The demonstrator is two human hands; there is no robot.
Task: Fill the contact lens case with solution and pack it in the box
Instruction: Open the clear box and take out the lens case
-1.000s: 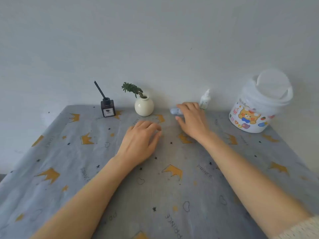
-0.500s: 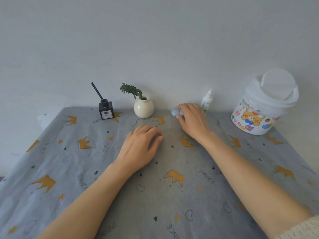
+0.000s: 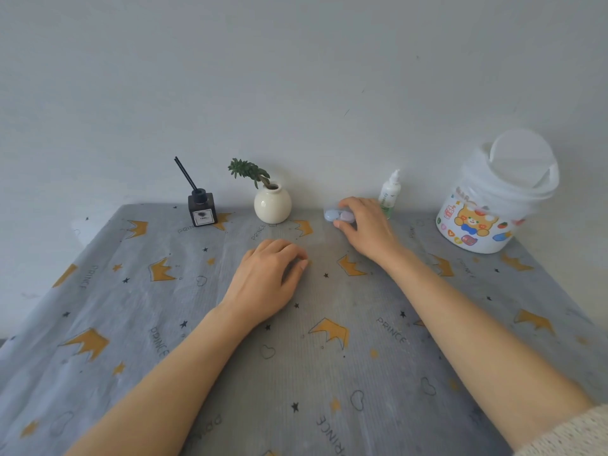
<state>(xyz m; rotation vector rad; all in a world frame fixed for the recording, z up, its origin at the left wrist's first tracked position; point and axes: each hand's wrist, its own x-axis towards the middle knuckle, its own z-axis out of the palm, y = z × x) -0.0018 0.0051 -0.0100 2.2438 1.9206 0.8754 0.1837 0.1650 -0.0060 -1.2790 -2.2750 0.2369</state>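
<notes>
From the head camera, a table is draped in a soft grey tablecloth (image 3: 164,324) printed with orange crowns, small stars, outlined hearts and the word PRINCE; the weave shows a fine ribbed texture and the cloth falls away at the left and right edges. A plain pale wall stands directly behind the far edge.

Along that far edge stand a square dark glass reed diffuser (image 3: 202,210) with thin black sticks leaning left, a round glossy cream vase (image 3: 272,205) holding a small green sprig, a slim white solution bottle (image 3: 389,194) with a pointed nozzle, and a white plastic tub (image 3: 493,199) with a cartoon bear print and a translucent round lid tipped up. The middle and near cloth around the forearms lies open.

The contact lens case (image 3: 336,214) is a small smooth plastic piece with rounded pale blue and lilac caps, lying near the far edge between vase and bottle. The right hand (image 3: 368,227) curls over it, fingertips on its far side and thumb on the near side, pinching it; the bottle stands just behind the knuckles. The left hand (image 3: 268,281) rests palm down on the cloth, fingers loosely bent, holding nothing, apart from the case. A knitted cream sleeve (image 3: 572,436) shows at the lower right.
</notes>
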